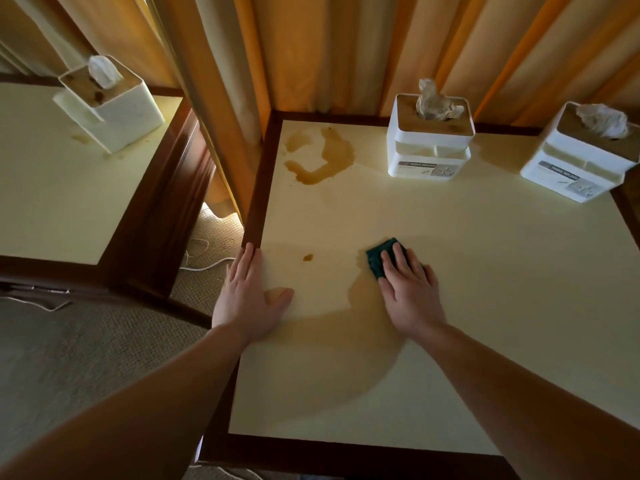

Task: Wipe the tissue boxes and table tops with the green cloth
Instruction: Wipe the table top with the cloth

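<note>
My right hand (408, 289) presses flat on a dark green cloth (379, 254) on the cream table top (485, 289), fingers straight over it. My left hand (247, 296) lies flat on the table's left edge. A brown spill (322, 157) stains the far left corner, with a small drop (308, 257) and a wet smear (346, 327) near my hands. Two white tissue boxes stand at the back: one in the middle (429, 140), one at the right (585, 157). A third tissue box (110, 102), stained on top, stands on the left table (52, 188).
Orange-yellow curtains (346, 46) hang right behind both tables. A gap of carpet (86, 341) with white cables (204, 265) separates the two tables. Dark wooden rims (258, 188) border each top.
</note>
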Demonstrator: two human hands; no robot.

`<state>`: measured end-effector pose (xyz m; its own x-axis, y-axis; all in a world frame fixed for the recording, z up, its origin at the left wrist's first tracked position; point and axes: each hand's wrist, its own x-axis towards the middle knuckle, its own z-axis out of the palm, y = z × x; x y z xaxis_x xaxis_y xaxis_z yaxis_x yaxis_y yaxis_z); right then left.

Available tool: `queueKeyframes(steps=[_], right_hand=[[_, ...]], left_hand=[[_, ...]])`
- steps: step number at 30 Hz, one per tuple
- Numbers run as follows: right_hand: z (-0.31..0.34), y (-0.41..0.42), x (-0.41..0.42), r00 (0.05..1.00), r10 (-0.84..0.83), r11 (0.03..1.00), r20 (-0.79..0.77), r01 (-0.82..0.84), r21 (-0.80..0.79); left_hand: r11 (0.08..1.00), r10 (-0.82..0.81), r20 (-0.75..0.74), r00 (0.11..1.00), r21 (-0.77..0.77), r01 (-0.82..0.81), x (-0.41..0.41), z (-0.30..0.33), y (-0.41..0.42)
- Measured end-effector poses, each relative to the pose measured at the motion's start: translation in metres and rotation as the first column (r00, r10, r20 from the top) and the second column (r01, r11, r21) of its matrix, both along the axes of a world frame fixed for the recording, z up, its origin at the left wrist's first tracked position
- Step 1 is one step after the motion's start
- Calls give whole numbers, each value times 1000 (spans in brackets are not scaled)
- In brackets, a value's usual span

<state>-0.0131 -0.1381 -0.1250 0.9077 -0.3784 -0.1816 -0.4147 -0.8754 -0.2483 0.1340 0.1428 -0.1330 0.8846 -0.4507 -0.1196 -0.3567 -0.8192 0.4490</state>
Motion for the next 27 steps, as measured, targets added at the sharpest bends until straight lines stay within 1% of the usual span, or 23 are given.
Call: queueKeyframes(steps=[3,5,7,10,12,15,18,22,25,27], right_hand=[[5,22,51,998,20,1000,-51,-19,25],[7,45,76,994,87,996,-67,-85,27],[9,70,91,982,184,983,-53,-182,37],[7,98,95,942,335,939,-25,-332,86],[2,104,85,912,410,911,-19,-408,65],[-3,101,51,893,450,893,-12,-450,23],[-4,89,10,915,404,915,7,-404,9],[-5,53,-22,974,228,974,-12,-228,15],[-4,23,-11,993,119,993,-18,-118,10],[-3,14,15,997,70,997,-20,-70,-15]], left_hand=[[996,35,-43,998,-82,-38,3,0,1],[990,55,-53,997,-130,-62,2,2,4],[980,40,-63,997,-195,-51,2,2,8],[958,21,-92,996,-282,-47,5,-2,14],[952,37,-96,995,-299,-64,7,-4,14],[953,54,-104,993,-290,-82,5,-2,12],[957,64,-97,993,-278,-89,3,-3,13],[957,87,-100,991,-268,-111,3,-1,10],[958,89,-109,990,-263,-115,2,1,9],[958,90,-121,989,-260,-119,4,0,9]])
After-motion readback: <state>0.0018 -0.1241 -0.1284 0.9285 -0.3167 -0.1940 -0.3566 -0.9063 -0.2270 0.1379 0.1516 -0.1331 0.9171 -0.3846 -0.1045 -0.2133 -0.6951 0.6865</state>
